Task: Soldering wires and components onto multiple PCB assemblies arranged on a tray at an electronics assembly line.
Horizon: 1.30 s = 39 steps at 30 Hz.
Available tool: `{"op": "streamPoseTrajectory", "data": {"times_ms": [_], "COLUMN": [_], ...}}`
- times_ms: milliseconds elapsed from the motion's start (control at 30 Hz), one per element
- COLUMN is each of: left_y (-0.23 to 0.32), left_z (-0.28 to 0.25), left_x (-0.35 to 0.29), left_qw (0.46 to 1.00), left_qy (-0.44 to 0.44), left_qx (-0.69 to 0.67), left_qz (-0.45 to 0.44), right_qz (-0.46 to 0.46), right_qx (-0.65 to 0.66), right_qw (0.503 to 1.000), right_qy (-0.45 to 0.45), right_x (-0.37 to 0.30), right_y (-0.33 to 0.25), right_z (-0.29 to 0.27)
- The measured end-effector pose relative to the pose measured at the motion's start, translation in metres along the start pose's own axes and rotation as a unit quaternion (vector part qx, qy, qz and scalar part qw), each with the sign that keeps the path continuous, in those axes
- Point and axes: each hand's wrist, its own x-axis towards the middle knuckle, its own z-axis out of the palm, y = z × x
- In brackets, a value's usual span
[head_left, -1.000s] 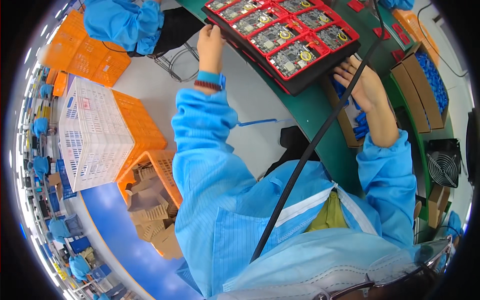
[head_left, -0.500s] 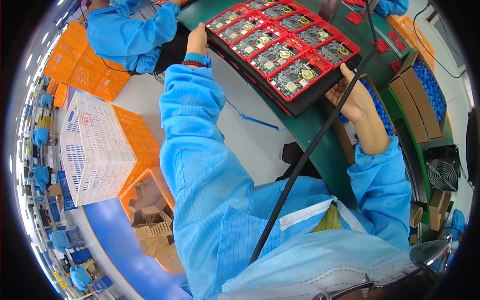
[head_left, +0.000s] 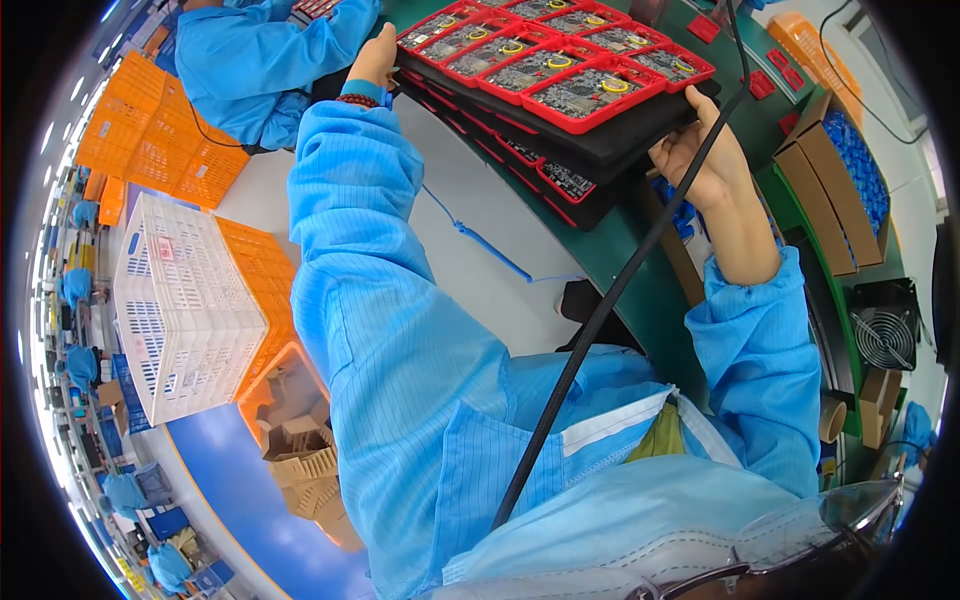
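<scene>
Red frames (head_left: 578, 118), each holding a green-grey circuit board (head_left: 590, 92) with a yellow ring-shaped part, lie in rows on a black tray (head_left: 640, 132). My left hand (head_left: 374, 58) is closed on the tray's left end. At the near right corner, my right hand (head_left: 703, 160) grips it, thumb on the upper edge and fingers partly hidden underneath. The tray is raised and tilted above a lower stack, where more boards in red frames (head_left: 566, 184) show through the gap.
The stack stands on a green table (head_left: 625, 262). Cardboard boxes of blue parts (head_left: 852, 160) are at the right, near a black fan (head_left: 884, 330). A black cable (head_left: 610, 318) crosses in front. A co-worker's blue sleeve (head_left: 270, 60) is at far left, above stacked white crates (head_left: 185, 310).
Both hands have lifted the black tray with its red frames, tilting it and shifting it slightly up and left. A gap has opened, and boards on the lower layer now show beneath.
</scene>
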Motion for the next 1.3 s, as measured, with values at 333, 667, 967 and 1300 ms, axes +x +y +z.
{"op": "streamPoseTrajectory", "data": {"times_ms": [333,667,967,1300], "left_y": [-0.011,0.005,0.026,-0.008], "left_z": [-0.014,-0.013,-0.002,0.029], "left_x": [0.027,0.018,-0.028,-0.056], "left_qw": [0.998,0.993,0.812,0.876], "left_qy": [0.007,0.009,-0.374,-0.364], "left_qx": [0.008,0.018,-0.439,-0.316], "left_qz": [0.069,0.119,-0.091,-0.022], "right_qz": [0.029,0.022,-0.024,-0.038], "right_qx": [-0.006,-0.021,0.029,0.065], "right_qw": [0.999,0.999,0.997,0.989], "right_qy": [-0.013,-0.009,-0.066,-0.128], "right_x": [0.004,0.001,0.015,-0.019], "right_y": [0.004,0.007,-0.019,-0.021], "right_z": [-0.008,-0.011,-0.043,-0.04]}}
